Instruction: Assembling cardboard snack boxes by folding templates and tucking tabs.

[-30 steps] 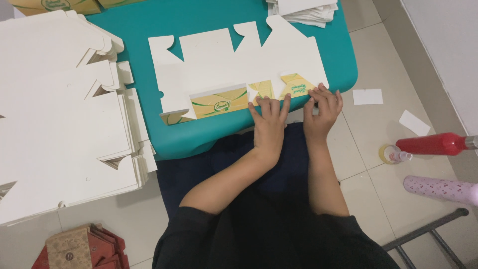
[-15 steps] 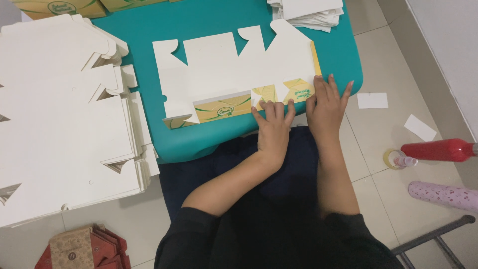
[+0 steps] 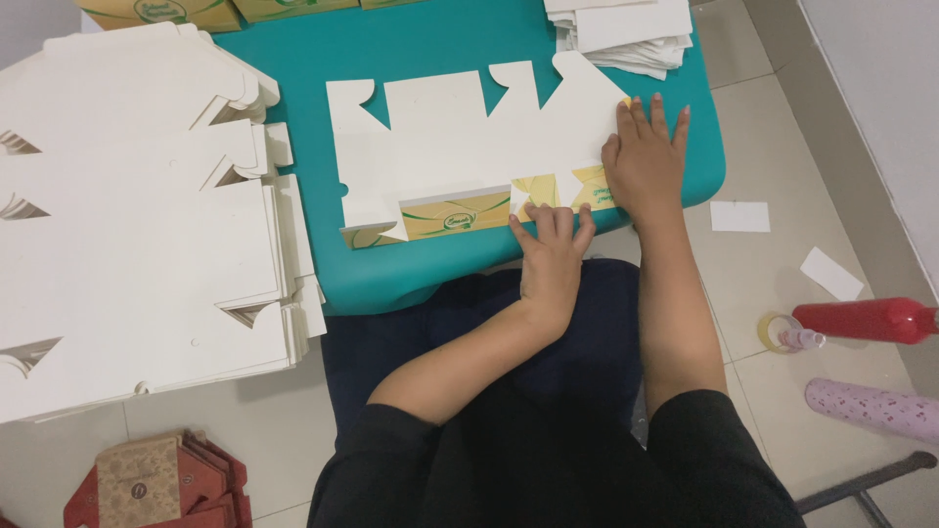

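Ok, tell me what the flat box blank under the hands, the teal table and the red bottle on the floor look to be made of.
Box blank: thin paperboard, matte white inside, printed yellow on the folded flap; the die-cut notches and crisp creases suggest it. Teal table: probably moulded plastic, judging by its smooth, even surface and rounded edge. Red bottle: likely glossy plastic, given the shiny highlight, though that is uncertain.

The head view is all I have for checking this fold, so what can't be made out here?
- Flat white carton blank: its right end lies under the right hand.
- Folded yellow flap: partly covered by the left hand; its print is too small.
- Stack of white blanks: cut off by the left edge.
- Red bottle: cut off by the right edge.
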